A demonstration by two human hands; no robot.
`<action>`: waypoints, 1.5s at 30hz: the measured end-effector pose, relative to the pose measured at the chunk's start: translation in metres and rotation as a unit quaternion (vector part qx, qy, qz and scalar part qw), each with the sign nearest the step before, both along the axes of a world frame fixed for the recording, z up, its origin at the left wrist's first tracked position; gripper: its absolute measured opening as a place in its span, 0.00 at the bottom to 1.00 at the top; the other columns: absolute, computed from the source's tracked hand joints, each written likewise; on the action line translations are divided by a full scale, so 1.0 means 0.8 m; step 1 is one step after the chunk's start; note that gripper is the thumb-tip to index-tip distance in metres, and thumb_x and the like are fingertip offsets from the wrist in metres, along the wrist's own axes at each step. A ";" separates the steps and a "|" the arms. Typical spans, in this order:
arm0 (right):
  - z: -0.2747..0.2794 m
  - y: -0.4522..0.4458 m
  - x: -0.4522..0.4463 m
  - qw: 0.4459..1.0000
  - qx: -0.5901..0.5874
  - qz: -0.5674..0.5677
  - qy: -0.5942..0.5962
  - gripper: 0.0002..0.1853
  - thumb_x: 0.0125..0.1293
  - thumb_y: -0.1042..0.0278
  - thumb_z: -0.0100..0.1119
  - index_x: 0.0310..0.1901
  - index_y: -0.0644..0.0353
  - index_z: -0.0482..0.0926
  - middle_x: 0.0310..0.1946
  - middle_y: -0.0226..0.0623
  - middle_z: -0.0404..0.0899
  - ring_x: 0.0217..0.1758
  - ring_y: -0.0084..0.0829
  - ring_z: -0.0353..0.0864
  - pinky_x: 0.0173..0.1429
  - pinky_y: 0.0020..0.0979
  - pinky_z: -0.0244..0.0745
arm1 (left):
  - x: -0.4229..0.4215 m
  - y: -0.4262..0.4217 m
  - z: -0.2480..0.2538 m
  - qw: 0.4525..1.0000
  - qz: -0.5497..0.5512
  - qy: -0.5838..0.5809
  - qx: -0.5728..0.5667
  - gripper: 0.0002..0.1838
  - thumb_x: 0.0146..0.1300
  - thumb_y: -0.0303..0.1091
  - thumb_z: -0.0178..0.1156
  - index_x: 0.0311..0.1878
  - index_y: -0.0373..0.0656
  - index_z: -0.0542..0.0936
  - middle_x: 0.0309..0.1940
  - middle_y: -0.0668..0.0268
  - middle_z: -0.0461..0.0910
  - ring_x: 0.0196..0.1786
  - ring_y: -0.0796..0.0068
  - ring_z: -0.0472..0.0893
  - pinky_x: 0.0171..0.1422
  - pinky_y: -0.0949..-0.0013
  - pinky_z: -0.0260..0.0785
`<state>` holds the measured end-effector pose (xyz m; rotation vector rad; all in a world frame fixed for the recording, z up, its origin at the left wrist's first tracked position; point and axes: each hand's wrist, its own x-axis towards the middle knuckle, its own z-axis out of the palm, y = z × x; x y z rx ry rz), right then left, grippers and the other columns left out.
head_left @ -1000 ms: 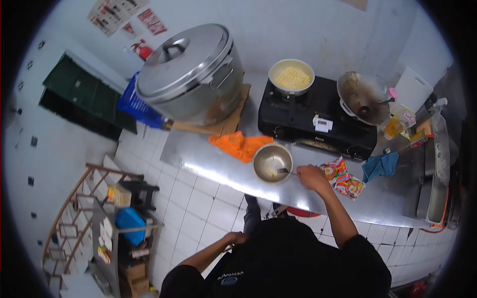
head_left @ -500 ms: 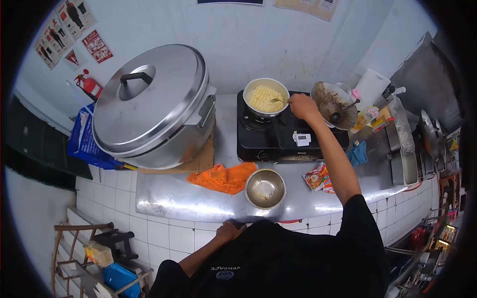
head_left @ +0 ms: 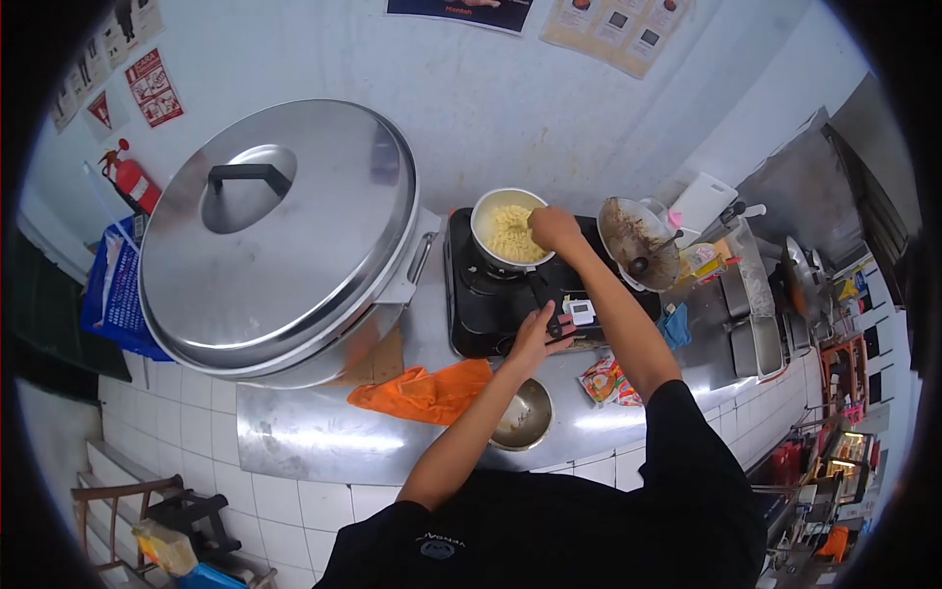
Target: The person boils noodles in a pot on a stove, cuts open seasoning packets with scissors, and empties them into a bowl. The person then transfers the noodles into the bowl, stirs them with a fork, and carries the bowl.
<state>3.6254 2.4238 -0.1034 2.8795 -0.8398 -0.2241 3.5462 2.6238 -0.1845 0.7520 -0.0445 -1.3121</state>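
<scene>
A white-rimmed saucepan (head_left: 481, 224) of pale yellow instant noodles (head_left: 508, 234) stands on the left burner of the black gas stove (head_left: 471, 316). My right hand (head_left: 555, 230) is closed at the pan's right rim around a small metal utensil, now mostly hidden by the fingers; whether it is a fork or a spoon I cannot tell. In front of the stove, my left hand (head_left: 540, 336) is around the end of the pan's black handle (head_left: 542, 291). A small white timer (head_left: 580, 312) lies on the stove beside my left fingers.
A huge lidded metal pot (head_left: 324, 245) fills the counter's left side. Near the front edge are an orange cloth (head_left: 422, 395) and a metal bowl (head_left: 530, 417), partly behind my left forearm. Noodle packets (head_left: 610, 381) lie right; a stained wok (head_left: 638, 245) with a ladle sits on the stove's right side.
My left hand has come up from the counter's front edge to the saucepan's handle. My right hand has moved closer over the noodles. The camera view has shifted.
</scene>
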 end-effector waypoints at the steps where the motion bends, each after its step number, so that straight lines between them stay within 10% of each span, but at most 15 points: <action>1: -0.006 -0.007 0.002 0.999 0.024 0.019 0.010 0.12 0.58 0.68 0.59 0.41 0.55 0.87 0.43 0.50 0.85 0.45 0.50 0.86 0.50 0.47 0.81 | 0.004 -0.006 0.002 1.000 -0.004 0.006 -0.017 0.23 0.73 0.47 0.56 0.59 0.39 0.68 0.50 0.58 0.79 0.52 0.63 0.81 0.57 0.58 0.79; 13: 0.034 0.050 -0.010 0.999 0.021 -0.020 0.033 0.11 0.57 0.68 0.57 0.38 0.59 0.87 0.40 0.53 0.85 0.44 0.53 0.85 0.51 0.49 0.80 | -0.014 -0.012 -0.017 0.995 0.022 0.088 -0.028 0.15 0.78 0.48 0.48 0.46 0.45 0.70 0.25 0.76 0.65 0.25 0.85 0.62 0.29 0.75 0.59; 22: 0.014 0.008 -0.011 0.997 0.026 -0.071 0.034 0.15 0.60 0.65 0.54 0.45 0.47 0.88 0.44 0.49 0.85 0.49 0.49 0.85 0.54 0.48 0.79 | -0.007 -0.003 -0.008 0.999 0.016 0.049 -0.003 0.13 0.77 0.47 0.49 0.44 0.48 0.69 0.23 0.79 0.60 0.21 0.87 0.57 0.26 0.77 0.53; 25: 0.001 0.021 -0.001 0.998 0.060 0.018 0.009 0.13 0.59 0.67 0.57 0.42 0.62 0.86 0.44 0.52 0.85 0.49 0.51 0.85 0.53 0.49 0.80 | -0.017 -0.010 -0.008 0.999 0.009 0.047 -0.010 0.13 0.77 0.47 0.49 0.43 0.48 0.68 0.22 0.79 0.60 0.21 0.87 0.57 0.24 0.77 0.51; 32: -0.024 0.010 -0.005 0.998 0.046 -0.022 -0.048 0.17 0.57 0.67 0.54 0.45 0.46 0.89 0.44 0.50 0.85 0.50 0.48 0.85 0.57 0.46 0.79 | -0.015 -0.006 -0.005 0.999 0.009 0.043 0.010 0.12 0.77 0.46 0.49 0.41 0.48 0.69 0.21 0.80 0.60 0.19 0.87 0.56 0.22 0.77 0.48; 45: 0.010 0.046 -0.024 0.997 0.006 -0.074 -0.014 0.15 0.57 0.69 0.55 0.43 0.54 0.88 0.43 0.52 0.85 0.48 0.51 0.85 0.55 0.46 0.79 | -0.015 0.002 -0.006 1.000 0.012 0.011 0.022 0.11 0.77 0.44 0.49 0.42 0.47 0.70 0.22 0.78 0.63 0.19 0.86 0.59 0.22 0.76 0.50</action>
